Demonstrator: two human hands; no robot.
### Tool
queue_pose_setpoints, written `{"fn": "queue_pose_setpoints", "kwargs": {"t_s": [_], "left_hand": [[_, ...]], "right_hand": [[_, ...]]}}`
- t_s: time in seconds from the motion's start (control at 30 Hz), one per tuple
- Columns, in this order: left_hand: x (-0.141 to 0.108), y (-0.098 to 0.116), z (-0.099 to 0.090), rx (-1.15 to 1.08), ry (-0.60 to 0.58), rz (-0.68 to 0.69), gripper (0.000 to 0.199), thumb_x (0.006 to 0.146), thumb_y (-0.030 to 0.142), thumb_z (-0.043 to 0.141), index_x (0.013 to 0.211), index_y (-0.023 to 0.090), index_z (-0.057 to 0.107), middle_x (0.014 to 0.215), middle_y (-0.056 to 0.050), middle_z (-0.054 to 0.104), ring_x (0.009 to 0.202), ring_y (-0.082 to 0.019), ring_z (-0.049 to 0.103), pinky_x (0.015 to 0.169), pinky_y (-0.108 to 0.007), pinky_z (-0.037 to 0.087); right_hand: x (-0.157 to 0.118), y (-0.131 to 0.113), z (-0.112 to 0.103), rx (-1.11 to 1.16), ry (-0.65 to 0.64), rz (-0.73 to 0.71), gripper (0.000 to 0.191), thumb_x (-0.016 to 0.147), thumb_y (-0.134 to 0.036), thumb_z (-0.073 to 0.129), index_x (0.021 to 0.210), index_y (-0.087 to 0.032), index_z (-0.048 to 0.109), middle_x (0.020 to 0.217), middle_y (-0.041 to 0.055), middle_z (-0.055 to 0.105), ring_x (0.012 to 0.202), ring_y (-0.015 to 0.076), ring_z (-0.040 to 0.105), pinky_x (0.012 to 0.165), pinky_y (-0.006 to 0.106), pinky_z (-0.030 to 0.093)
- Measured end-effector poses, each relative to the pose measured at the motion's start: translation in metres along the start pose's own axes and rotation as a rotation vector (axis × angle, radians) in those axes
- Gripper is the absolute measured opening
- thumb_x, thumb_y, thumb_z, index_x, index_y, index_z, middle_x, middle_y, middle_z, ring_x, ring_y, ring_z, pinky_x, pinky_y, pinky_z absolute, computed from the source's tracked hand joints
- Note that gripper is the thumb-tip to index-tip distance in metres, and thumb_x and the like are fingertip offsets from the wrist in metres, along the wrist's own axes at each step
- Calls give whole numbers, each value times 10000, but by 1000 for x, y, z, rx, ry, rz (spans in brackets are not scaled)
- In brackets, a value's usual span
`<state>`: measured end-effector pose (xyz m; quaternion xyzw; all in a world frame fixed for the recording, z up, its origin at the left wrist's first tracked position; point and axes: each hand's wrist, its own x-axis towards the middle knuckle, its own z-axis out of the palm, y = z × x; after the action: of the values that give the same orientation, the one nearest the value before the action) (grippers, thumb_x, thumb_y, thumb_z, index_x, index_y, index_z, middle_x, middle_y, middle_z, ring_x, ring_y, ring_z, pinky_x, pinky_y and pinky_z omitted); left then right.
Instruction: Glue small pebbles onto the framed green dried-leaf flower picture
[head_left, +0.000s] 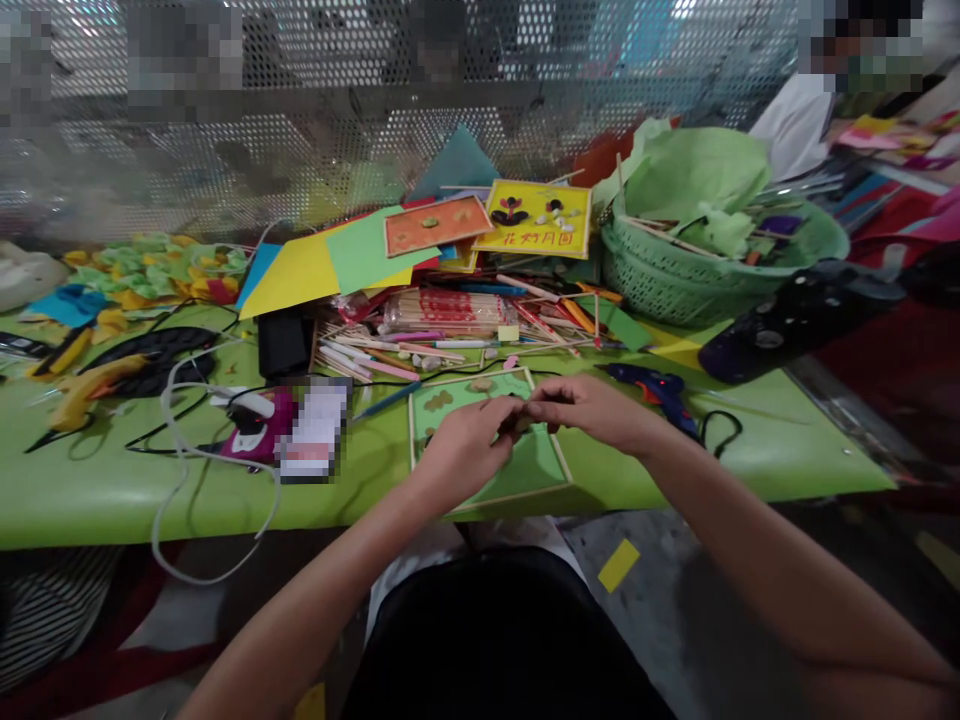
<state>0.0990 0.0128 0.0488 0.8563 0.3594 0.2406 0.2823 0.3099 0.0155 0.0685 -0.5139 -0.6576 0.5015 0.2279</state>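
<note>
A green card (pixel 525 470) with a pale stick frame lies on the table in front of me, with a few brownish pieces (pixel 438 400) on its upper left part. Over the card, my left hand (pixel 474 437) and my right hand (pixel 574 408) meet at the fingertips. Both hands are closed, pinching around something small and dark that is mostly hidden by the fingers. Right of my right hand lies a blue glue gun (pixel 656 393). A blue pen (pixel 388 399) rests left of the card.
Sticks and pens (pixel 450 318) are piled behind the card, below coloured sheets (pixel 300 275). A green basket (pixel 675 275) and dark bottle (pixel 780 325) stand right. A phone (pixel 313 430), white cable (pixel 176 500) and yellow glue gun (pixel 97 388) lie left. A person's white sleeve (pixel 795 125) shows beyond.
</note>
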Motion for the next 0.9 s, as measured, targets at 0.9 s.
{"fn": "queue_pose_setpoints", "kwargs": {"t_s": [0.9], "left_hand": [[-13, -6, -4, -7, 33, 38, 289, 824, 68, 554, 1026, 215, 700, 1015, -36, 760, 933, -199, 687, 814, -288, 470]], "right_hand": [[8, -15, 2, 76, -219, 164, 482, 677, -643, 756, 779, -173, 710, 701, 3, 629, 626, 127, 528, 603, 273, 393]]}}
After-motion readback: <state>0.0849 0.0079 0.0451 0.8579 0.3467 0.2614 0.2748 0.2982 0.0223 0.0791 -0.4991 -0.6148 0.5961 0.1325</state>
